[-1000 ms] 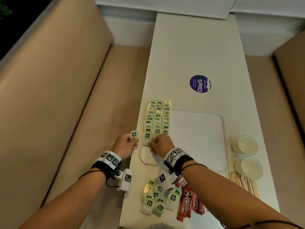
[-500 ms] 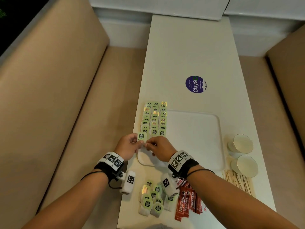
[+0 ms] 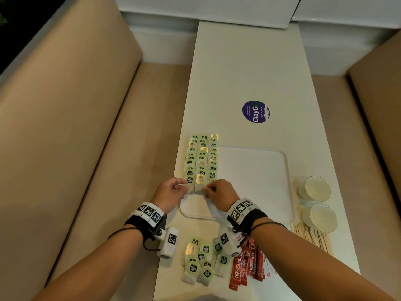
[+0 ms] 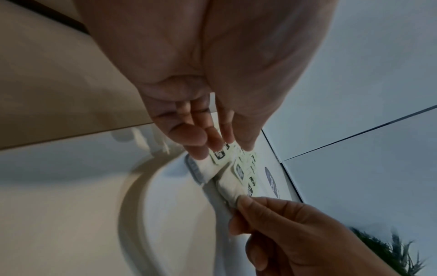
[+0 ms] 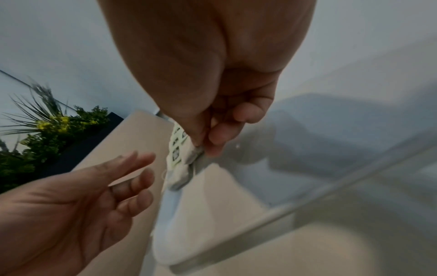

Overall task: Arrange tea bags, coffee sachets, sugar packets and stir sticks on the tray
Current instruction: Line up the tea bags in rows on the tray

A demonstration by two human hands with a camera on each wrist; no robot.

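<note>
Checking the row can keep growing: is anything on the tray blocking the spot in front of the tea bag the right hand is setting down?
Nothing visible: the white tray lies bare around the right hand and its pinched tea bag.

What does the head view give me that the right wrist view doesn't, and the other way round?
Head only: the loose pile of green-labelled tea bags, red coffee sachets, wooden stir sticks and two white paper cups beside the white plastic tray.
Right wrist only: the right hand pinching a tea bag's white pouch; the left hand with fingers spread.
Both: the arranged rows of tea bags on the tray.
</note>
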